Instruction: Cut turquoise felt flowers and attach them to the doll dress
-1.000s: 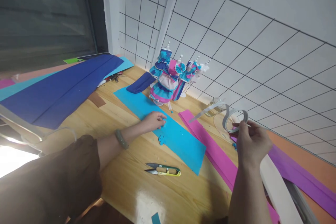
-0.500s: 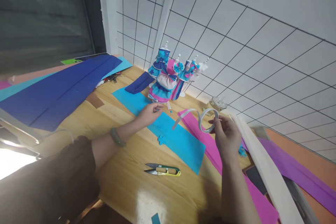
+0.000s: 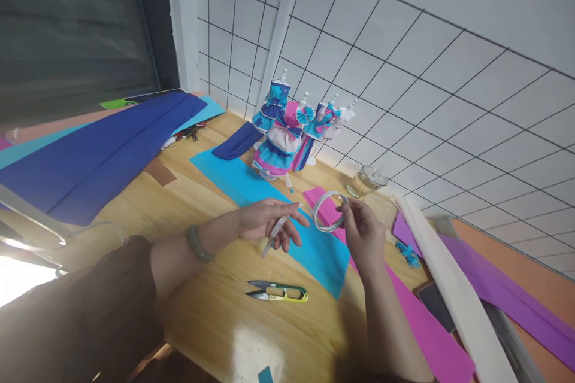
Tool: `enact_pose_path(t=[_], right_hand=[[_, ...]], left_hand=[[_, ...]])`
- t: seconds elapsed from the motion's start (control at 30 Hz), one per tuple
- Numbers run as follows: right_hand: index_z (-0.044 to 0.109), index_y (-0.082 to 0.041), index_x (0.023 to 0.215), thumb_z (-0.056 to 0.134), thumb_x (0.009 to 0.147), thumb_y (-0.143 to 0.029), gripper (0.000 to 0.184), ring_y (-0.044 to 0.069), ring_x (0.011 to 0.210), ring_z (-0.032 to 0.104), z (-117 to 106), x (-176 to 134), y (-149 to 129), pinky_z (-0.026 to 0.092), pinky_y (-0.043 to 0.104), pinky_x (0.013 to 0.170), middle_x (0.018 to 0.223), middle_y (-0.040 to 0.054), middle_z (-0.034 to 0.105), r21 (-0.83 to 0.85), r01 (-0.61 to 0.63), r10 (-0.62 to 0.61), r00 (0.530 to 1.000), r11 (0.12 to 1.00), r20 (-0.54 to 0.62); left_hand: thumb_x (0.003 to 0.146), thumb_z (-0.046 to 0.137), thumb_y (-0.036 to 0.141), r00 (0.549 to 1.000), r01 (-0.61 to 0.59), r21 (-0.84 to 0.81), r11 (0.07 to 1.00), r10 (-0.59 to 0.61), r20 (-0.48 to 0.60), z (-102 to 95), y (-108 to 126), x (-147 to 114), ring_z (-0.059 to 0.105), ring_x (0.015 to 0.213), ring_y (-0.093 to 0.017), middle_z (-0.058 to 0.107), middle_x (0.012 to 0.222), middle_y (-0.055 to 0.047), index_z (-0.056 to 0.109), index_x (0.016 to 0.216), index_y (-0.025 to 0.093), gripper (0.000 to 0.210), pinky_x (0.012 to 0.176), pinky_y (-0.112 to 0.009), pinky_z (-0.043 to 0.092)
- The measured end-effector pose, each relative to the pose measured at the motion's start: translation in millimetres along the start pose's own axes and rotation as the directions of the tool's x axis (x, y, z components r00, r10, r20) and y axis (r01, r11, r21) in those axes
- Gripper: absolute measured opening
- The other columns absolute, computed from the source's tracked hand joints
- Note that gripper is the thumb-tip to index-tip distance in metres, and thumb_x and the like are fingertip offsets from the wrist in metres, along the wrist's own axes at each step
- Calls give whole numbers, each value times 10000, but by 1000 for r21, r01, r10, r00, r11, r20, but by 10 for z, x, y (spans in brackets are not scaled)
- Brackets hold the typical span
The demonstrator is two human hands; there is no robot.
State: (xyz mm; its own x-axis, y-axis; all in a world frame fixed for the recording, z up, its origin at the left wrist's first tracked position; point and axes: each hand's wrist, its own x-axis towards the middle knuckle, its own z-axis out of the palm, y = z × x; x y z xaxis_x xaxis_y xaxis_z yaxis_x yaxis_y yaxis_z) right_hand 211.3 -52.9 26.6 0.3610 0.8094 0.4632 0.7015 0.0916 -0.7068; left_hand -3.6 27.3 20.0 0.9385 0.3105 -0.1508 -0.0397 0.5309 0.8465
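My right hand (image 3: pixel 366 233) pinches a roll of white tape (image 3: pixel 318 215) by its side, holding it above the pink and blue paper. To its left is my left hand (image 3: pixel 274 224), fingers stretched out and spread. A loose strip of tape (image 3: pixel 275 234) hangs at those fingers; whether it is gripped or only touches them I cannot tell. Underneath lies a sheet of bright blue paper (image 3: pixel 330 260). Closer to me, thread snips (image 3: pixel 277 291) with green and yellow handles rest on the wooden table (image 3: pixel 202 317).
Several miniature dresses on white stands (image 3: pixel 287 131) are grouped by the wall. Near them stands a glass jar (image 3: pixel 366 181). Dark blue paper (image 3: pixel 112 149) lies left; pink (image 3: pixel 431 323), white (image 3: pixel 453 287) and purple paper (image 3: pixel 507 287) lie right, beside blue scraps (image 3: pixel 408 254).
My left hand has come down and right, its fingers spreading beside the tape strip. The tape roll and my right hand have shifted left. The small blue flower piece is now out of sight.
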Motion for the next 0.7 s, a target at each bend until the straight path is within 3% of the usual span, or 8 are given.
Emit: enact_pose_path(t=[0.13,0.27,0.4,0.47,0.57,0.7], right_hand=[[581,-157,996,483,818,-410,324,154,583,628,5,11,50,537,301,558,803,74,662,-12,-61,62,998,998,21],[582,-147,922,494,790,-442,335,139,482,599,55,42,174,509,263,455,722,62,656,19,-195,192,974,981,121],[560,-142,793,510,760,-422,287,124,380,557,147,48,276,471,239,375,604,29,622,-4,-416,386,840,910,381],[544,-155,751,508,759,-372,220,128,380,565,190,29,286,473,239,375,567,6,600,-60,-465,441,780,883,444],[527,-170,712,515,744,-289,124,136,370,566,242,-14,277,464,240,364,522,-22,565,-123,-486,482,737,865,475],[547,-165,730,506,741,-248,94,144,361,553,275,-45,289,432,239,353,483,-30,537,-166,-466,482,722,869,495]], left_hand=[[742,588,391,997,-77,25,997,78,-28,-10,-19,14,601,527,-141,674,740,-81,593,956,133,335,443,-214,405],[759,572,391,996,-87,28,996,86,24,10,-48,25,629,625,-166,671,843,-119,547,1056,148,384,527,-242,439],[786,553,354,983,-103,17,994,100,153,43,-96,38,642,678,-180,663,877,-141,425,1212,173,480,600,-277,455],[794,546,347,976,-111,22,994,105,189,59,-122,46,645,681,-180,665,862,-135,374,1246,187,510,626,-294,459],[800,534,358,973,-118,46,992,106,203,84,-159,59,647,688,-178,668,844,-123,362,1232,199,491,652,-307,460],[821,496,367,975,-145,68,987,131,178,111,-192,77,645,701,-172,666,829,-120,401,1131,187,371,662,-306,459]])
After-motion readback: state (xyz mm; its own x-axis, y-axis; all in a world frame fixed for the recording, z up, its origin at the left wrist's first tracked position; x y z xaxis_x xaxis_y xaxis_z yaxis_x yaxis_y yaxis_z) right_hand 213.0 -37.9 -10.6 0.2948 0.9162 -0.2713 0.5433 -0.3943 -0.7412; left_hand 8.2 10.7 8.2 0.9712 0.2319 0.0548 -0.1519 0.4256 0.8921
